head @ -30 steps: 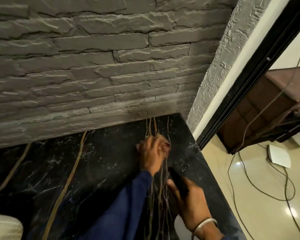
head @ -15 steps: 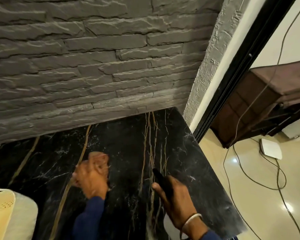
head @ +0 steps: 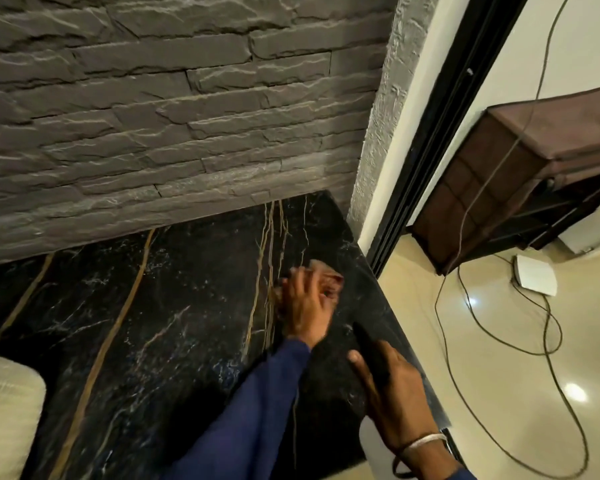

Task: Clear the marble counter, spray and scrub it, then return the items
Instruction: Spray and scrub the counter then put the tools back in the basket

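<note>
Your left hand [head: 303, 308] presses the cloth [head: 323, 275] onto the marble counter [head: 153, 323] close to its right edge, so nearly all the slab lies to the left of your fingers, its long side running along the stone wall [head: 187, 116]. Those fingers are curled over the cloth, blurred but gripping it. Your right hand [head: 395, 389], just nearer you, is wrapped round the dark top of what looks like the spray bottle [head: 368, 348].

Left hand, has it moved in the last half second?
Yes. The left hand, gripping the cloth, swept right across the gold veins toward the counter's right edge.
</note>
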The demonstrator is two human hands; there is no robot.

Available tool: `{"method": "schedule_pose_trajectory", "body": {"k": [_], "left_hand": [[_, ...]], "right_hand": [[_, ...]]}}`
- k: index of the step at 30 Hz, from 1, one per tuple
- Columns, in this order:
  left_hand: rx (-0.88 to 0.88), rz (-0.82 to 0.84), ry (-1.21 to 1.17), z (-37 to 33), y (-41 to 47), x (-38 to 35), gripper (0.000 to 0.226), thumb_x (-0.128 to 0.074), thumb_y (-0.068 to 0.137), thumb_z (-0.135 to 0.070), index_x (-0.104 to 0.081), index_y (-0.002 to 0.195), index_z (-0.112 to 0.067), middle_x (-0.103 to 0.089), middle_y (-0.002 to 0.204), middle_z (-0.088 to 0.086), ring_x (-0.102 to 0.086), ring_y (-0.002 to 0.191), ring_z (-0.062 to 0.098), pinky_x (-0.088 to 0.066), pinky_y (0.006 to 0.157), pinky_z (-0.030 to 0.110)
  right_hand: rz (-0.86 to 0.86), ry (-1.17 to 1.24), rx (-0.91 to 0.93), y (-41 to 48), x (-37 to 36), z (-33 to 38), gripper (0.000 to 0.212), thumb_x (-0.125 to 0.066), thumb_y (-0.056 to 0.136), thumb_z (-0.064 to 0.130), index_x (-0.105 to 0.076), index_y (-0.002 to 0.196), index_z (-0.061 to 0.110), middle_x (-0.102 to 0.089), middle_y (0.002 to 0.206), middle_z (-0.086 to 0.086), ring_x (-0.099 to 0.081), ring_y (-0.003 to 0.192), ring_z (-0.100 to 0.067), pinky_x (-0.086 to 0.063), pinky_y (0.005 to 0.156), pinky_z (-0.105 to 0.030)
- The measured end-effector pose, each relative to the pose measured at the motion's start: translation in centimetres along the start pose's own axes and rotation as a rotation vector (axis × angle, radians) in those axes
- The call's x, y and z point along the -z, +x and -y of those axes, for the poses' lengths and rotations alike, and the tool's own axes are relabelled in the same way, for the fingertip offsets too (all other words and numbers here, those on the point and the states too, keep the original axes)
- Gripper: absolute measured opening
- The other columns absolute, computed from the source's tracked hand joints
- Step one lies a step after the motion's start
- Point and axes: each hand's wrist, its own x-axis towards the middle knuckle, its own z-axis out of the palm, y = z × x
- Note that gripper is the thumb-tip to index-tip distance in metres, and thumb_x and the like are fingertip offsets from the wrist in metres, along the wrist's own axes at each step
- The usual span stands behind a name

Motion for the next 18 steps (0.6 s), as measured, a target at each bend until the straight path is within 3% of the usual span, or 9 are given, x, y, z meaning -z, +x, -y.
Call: {"method": "schedule_pose_trajectory", "body": {"k": [4,7,9,14,16,18], "left_hand": [[-0.371,0.318,-0.115,-7.6,-3.3,-4.0,0.062,-0.051,0.095,-0.021,-0.027,0.151,-0.036,-0.011,0.164,0.003,0.0,0.152,0.029,-0.002,0.122,0.055],[-0.374,0.272,-0.097,-7.6,-4.8,-4.5,0.062,-0.051,0.096,-0.018,-0.029,0.15,-0.037,-0.014,0.163,0.002,-0.005,0.152,0.028,-0.009,0.122,0.053],[-0.146,0.104,-0.098,-4.4,-5.6,-3.5,0.063,-0.051,0.095,-0.016,-0.028,0.15,-0.037,-0.016,0.162,0.003,-0.01,0.15,0.032,-0.016,0.121,0.055],[0.685,-0.413,-0.041,10.5,-11.1,4.6,0.062,-0.058,0.088,-0.007,-0.036,0.145,-0.015,-0.03,0.151,0.024,-0.027,0.138,0.046,-0.028,0.111,0.065],[0.823,-0.441,-0.105,16.0,-13.1,5.4,0.061,-0.057,0.087,-0.014,-0.036,0.145,-0.012,-0.035,0.147,0.027,-0.029,0.136,0.048,-0.021,0.115,0.063],[0.888,-0.449,-0.156,22.3,-13.6,2.7,0.06,-0.053,0.088,-0.045,-0.039,0.142,-0.024,-0.044,0.142,0.016,-0.038,0.134,0.043,-0.031,0.112,0.06]], "right_hand": [[-0.019,-0.045,-0.034,-1.4,2.8,-3.0,0.081,-0.02,0.069,0.09,-0.06,0.106,0.031,-0.064,0.085,0.013,-0.063,0.077,-0.009,-0.042,0.061,-0.01],[0.081,-0.017,-0.034,-2.1,3.7,-3.5,0.09,-0.015,0.061,0.096,-0.059,0.112,0.038,-0.063,0.082,0.013,-0.059,0.072,0.0,-0.045,0.062,-0.009],[0.184,-0.025,-0.002,-2.6,3.5,-3.2,0.097,-0.013,0.059,0.097,-0.059,0.118,0.036,-0.064,0.089,0.015,-0.059,0.079,0.001,-0.046,0.067,-0.009],[0.381,0.008,0.123,-4.2,1.5,-0.3,0.093,-0.013,0.062,0.095,-0.044,0.133,0.043,-0.056,0.094,0.014,-0.056,0.083,-0.002,-0.045,0.071,-0.012],[0.43,0.081,0.096,-4.9,1.1,0.8,0.081,-0.022,0.064,0.091,-0.05,0.122,0.042,-0.054,0.095,0.015,-0.056,0.084,-0.003,-0.047,0.073,-0.017],[0.411,0.137,0.028,-5.4,0.9,1.1,0.065,-0.03,0.064,0.088,-0.052,0.097,0.037,-0.054,0.09,0.014,-0.055,0.08,-0.005,-0.044,0.067,-0.017]]}}
